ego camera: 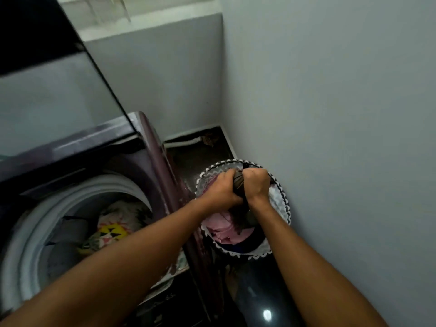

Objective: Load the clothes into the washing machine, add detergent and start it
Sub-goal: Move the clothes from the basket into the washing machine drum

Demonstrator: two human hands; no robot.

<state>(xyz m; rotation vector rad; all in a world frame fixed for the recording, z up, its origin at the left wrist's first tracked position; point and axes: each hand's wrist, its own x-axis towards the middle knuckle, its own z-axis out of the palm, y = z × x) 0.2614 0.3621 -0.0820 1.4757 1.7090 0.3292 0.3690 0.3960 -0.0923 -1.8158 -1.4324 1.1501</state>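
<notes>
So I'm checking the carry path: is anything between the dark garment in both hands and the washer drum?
Only the washer's raised side edge, between the laundry basket and the open drum. Both hands, left and right, grip the dark garment. The lid is up.

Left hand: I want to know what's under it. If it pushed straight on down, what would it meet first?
Probably the pink cloth in the laundry basket; depth is unclear.
</notes>
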